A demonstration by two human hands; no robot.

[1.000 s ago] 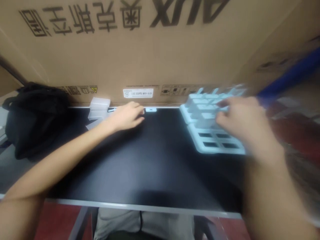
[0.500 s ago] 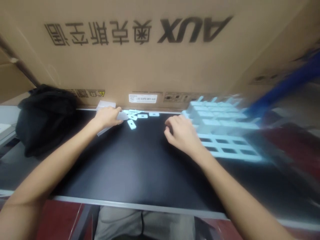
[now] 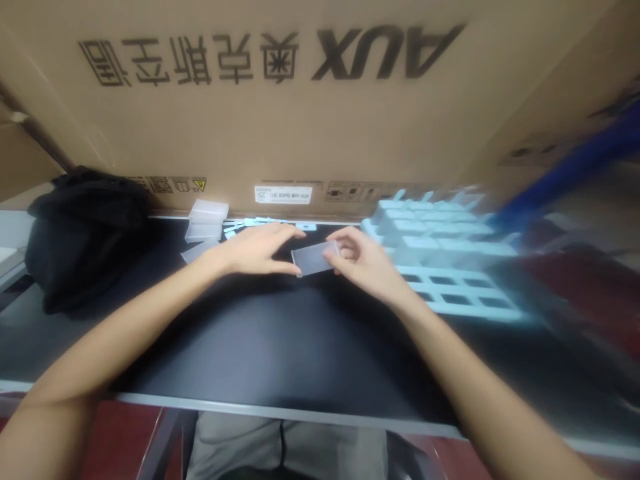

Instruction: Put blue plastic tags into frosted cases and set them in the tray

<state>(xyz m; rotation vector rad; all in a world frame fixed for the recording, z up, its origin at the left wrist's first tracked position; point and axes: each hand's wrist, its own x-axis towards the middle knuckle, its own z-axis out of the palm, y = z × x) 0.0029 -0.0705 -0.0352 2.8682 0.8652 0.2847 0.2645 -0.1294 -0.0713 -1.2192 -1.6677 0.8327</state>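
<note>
Fingers of right hand point(image 3: 369, 263) pinch translucent plastic case point(image 3: 311, 259), centre frame; left hand point(image 3: 254, 249) gapes wide; one-ended pinch could let case tip.

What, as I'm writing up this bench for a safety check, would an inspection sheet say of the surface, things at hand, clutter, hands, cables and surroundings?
Surface: black table with a light edge strip.
Things at hand: cloudy plastic box between the hands; pale blue rack at the right, partly blurred.
Clutter: black bag at the left; stacked boxes beside small pale blue pieces along the back.
Hands: right hand grips the box's right end; left hand open at its left end, contact unclear.
Cables: nothing seen.
Surroundings: large carton behind, printing upside down; blurred blue bar at the right; red floor below.
</note>
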